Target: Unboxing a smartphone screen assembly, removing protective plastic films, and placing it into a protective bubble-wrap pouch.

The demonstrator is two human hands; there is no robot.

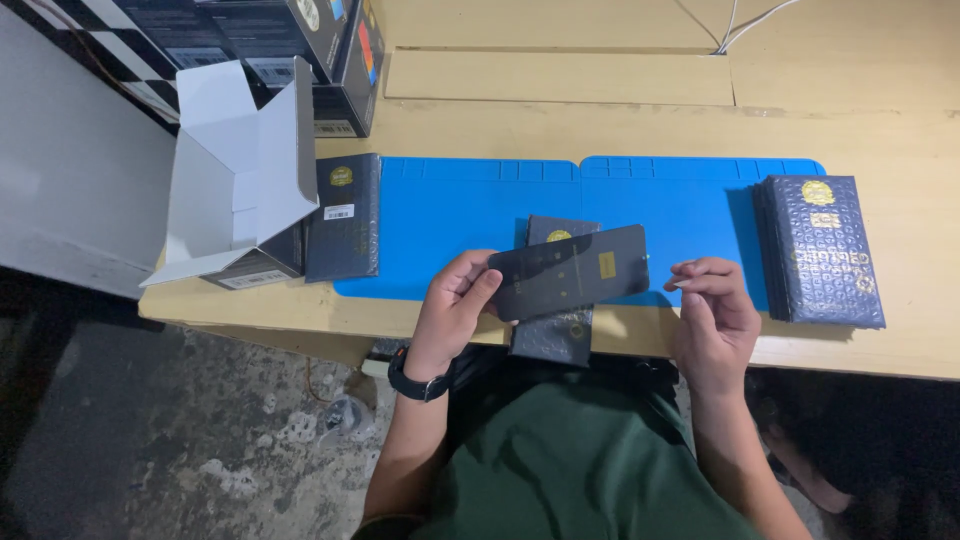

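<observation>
A thin dark sheet [570, 271] lies lengthwise left to right above the near table edge, its left end pinched in the left hand [455, 310]. The right hand [712, 310], fingers curled together holding nothing I can make out, sits just right of its free end. Beneath lies a dark packet [553, 330] on the blue mat [450, 220].

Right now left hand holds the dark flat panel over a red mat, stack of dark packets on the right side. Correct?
Not quite: the mat is blue, not red, as the head view shows. The rest stands: the left hand holds the dark flat panel, and the stack of dark packets sits on the right side.
</observation>
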